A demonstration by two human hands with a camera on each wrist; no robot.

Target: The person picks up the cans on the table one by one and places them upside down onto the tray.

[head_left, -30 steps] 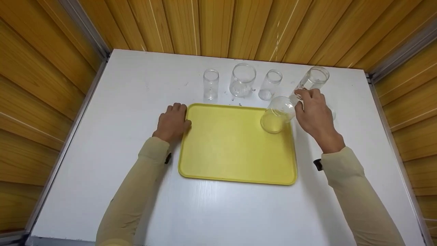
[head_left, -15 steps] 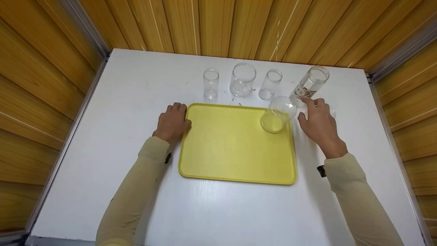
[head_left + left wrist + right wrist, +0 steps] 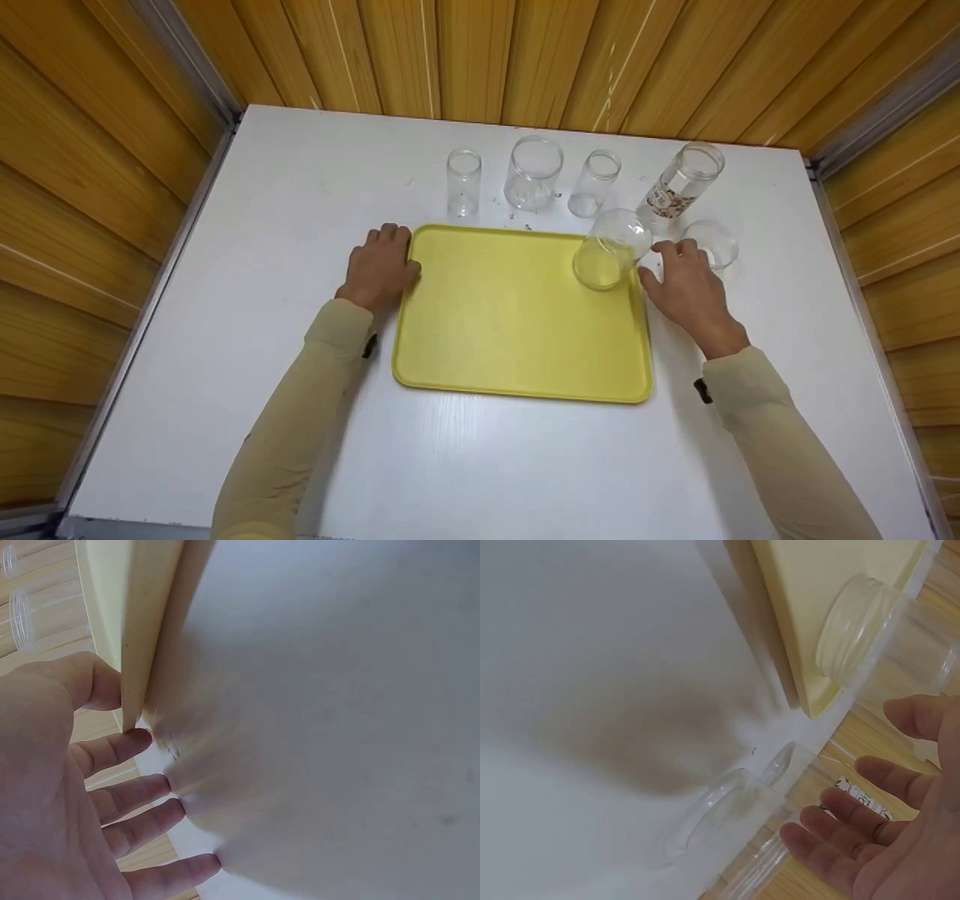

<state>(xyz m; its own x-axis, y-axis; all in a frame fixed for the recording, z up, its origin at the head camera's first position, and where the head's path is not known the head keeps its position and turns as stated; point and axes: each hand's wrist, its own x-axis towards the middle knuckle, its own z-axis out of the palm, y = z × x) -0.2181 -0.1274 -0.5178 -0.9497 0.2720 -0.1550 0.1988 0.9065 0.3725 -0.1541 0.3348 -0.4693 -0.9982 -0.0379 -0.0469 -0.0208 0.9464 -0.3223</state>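
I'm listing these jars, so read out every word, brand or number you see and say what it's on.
No text is clear enough to quote.
Label on the tall jar at the back right: printed characters, too small and blurred to read.
Small dark marks on the table: too small to tell whether they are writing.

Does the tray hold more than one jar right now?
No, only one jar stands on the tray, at its far right corner.
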